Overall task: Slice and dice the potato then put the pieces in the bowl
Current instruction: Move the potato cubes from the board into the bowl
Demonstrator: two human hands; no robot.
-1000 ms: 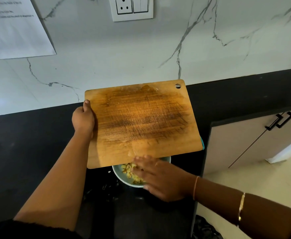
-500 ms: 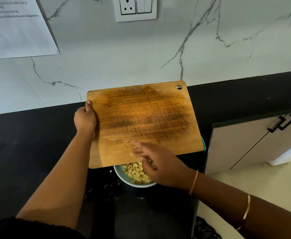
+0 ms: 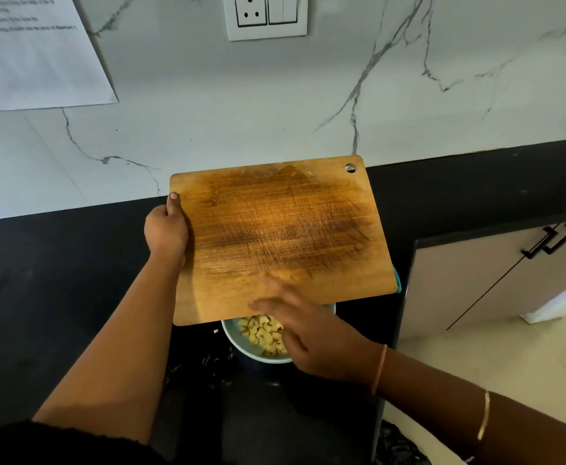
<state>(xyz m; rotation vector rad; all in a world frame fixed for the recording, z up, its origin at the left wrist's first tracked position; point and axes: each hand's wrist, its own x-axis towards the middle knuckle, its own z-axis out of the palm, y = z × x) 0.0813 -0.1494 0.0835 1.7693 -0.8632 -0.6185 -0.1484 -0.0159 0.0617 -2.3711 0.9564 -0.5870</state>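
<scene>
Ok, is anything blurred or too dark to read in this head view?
Head view: the right hand is motion-blurred over the bowl; the left hand and cutting board are sharp; the black counter is dark, showing little detail; potato pieces are readable.

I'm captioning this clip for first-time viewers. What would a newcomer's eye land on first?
A large, knife-scored wooden cutting board fills the centre, held above the dark counter by the left hand gripping its left edge. Just under its near edge sits a pale bowl of diced potato pieces, with the right hand open across both.
</scene>
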